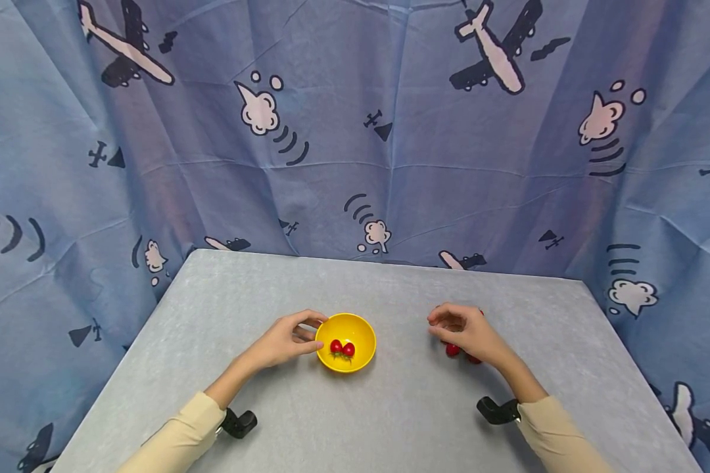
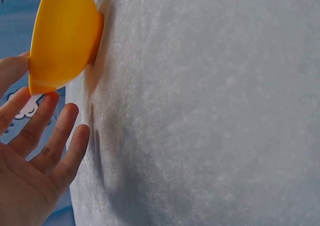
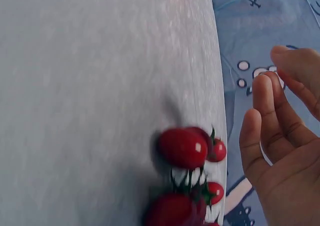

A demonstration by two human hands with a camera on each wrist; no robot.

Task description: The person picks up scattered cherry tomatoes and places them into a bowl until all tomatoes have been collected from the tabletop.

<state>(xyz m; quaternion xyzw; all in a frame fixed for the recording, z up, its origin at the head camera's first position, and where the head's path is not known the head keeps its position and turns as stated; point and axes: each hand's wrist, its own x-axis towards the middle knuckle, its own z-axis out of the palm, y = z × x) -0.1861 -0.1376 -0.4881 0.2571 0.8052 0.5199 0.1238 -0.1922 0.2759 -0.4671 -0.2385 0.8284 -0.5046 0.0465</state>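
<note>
one yellow bowl (image 1: 346, 341) on the grey surface (image 1: 390, 407). two cherry tomatoes (image 1: 342, 348) inside the bowl. a cluster of loose cherry tomatoes (image 3: 187, 178) on the surface to the right of the bowl, at least four showing in the right wrist view, some partly hidden, so the exact count cannot be told. two hands: left hand (image 1: 284, 341) beside the bowl, right hand (image 1: 467, 332) over the cluster.
</note>
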